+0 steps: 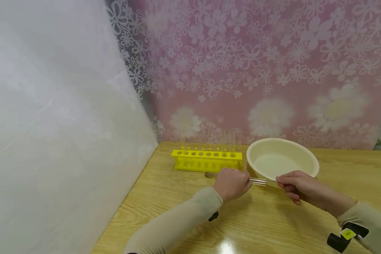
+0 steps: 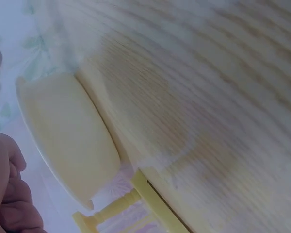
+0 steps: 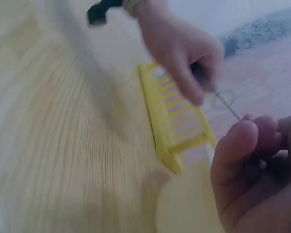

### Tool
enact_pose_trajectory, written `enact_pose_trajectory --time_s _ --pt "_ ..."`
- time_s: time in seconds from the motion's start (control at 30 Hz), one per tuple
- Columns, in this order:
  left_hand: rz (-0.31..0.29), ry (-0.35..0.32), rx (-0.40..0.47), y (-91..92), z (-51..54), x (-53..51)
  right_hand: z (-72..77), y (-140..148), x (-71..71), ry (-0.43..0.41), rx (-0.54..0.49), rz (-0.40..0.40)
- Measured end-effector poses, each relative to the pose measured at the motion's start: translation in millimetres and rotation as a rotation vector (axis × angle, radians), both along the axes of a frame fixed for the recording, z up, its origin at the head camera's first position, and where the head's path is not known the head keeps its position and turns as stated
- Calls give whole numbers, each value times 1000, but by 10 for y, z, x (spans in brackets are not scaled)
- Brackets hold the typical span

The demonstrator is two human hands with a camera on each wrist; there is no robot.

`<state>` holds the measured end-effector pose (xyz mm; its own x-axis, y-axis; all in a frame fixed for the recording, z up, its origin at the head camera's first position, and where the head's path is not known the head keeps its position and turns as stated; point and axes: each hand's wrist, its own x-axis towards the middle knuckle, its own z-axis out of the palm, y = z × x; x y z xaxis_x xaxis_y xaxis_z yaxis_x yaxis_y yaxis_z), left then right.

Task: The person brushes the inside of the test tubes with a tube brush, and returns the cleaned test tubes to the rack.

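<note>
My left hand grips a clear glass test tube held level above the table. The tube's mouth points right, toward my right hand. A test tube brush runs inside the tube; its brownish bristles show left of the left fist. Between thumb and fingertips, my right hand pinches the brush's twisted wire handle, just outside the tube mouth. The left fist hides the middle of the tube. Only part of the left hand appears in the left wrist view.
Behind the left hand stands a yellow test tube rack with a few clear tubes upright in it. A cream basin sits to its right, just behind the right hand. White sheeting bounds the wooden table on the left.
</note>
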<state>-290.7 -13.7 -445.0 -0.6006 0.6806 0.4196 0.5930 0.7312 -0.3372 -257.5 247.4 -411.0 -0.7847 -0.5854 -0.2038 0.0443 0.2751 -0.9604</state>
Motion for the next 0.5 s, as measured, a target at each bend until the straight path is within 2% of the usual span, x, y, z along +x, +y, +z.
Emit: enact_pose_trajectory --time_s 0.1,0.17,0.3,0.37,0.43,0.5 --pt "7 -35 30 9 6 -2 -30 -34 57 258 169 -103" --pt "13 -73 50 8 12 -6 -52 -77 115 505 273 -146" --pt "23 -137 77 -10 10 -6 -93 -163 202 1064 421 -126" --pt "26 -154 78 -20 11 -3 -113 -194 212 1298 478 -102" --pt "28 -159 79 -28 17 4 -127 -210 203 1422 524 -88" --pt "33 -157 73 -33 21 11 -133 -218 185 1453 548 -69"
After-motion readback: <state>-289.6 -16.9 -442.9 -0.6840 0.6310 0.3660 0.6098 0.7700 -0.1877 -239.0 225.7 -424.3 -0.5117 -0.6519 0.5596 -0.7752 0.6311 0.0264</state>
